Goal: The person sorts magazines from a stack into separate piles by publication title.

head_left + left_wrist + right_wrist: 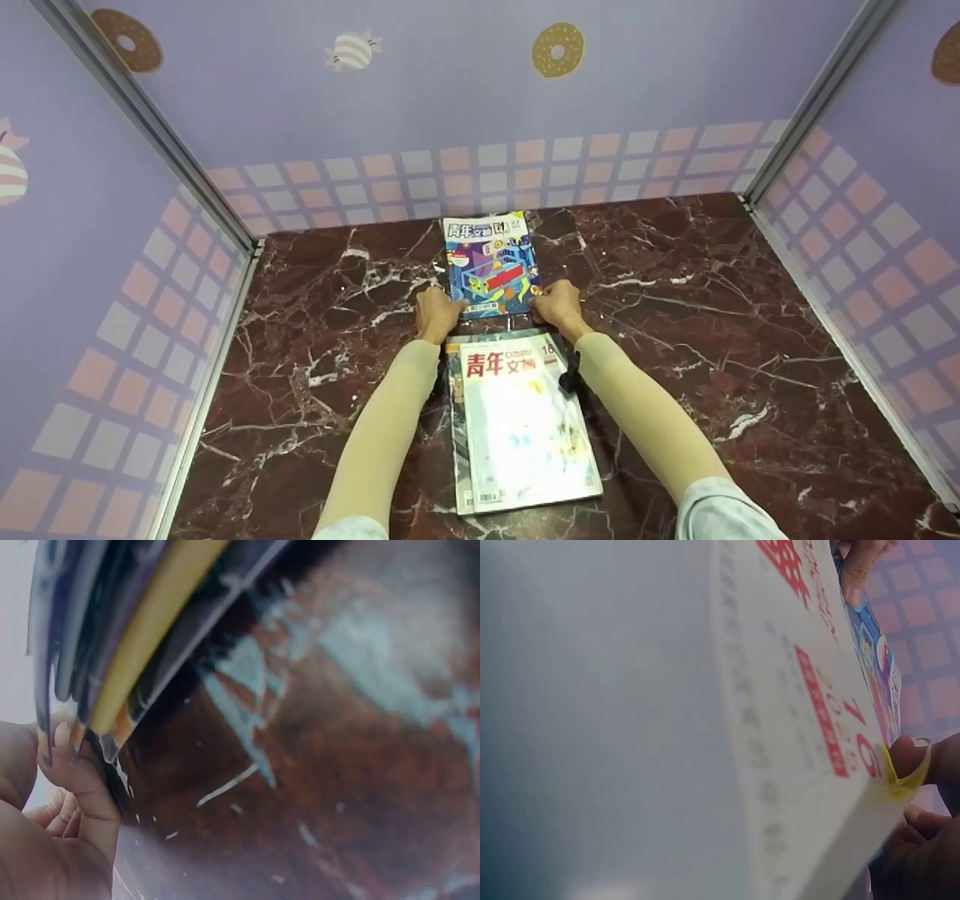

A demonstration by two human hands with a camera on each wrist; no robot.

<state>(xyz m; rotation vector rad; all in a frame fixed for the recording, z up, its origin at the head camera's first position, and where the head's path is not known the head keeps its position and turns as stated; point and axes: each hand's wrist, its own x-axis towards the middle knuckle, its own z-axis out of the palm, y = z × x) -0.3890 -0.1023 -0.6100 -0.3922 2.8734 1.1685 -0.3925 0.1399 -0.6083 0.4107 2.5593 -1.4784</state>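
Note:
A magazine with a colourful, mostly blue cover lies toward the back wall, its lower edge facing me. My left hand grips its lower left corner with the thumb on the cover and the other fingers curled. At the lower right corner, my right hand pinches it in the same way. Closer to me lies a pile of magazines, topped by a white magazine with red lettering and the number 16. The left wrist view shows stacked magazine edges beside the left hand; the right wrist view shows the white cover up close.
The dark red marbled table is enclosed by a purple back wall and side walls printed with pastel squares, doughnuts and sweets. Metal strips run along the corners. The white magazine sits slightly askew over another magazine, between my forearms.

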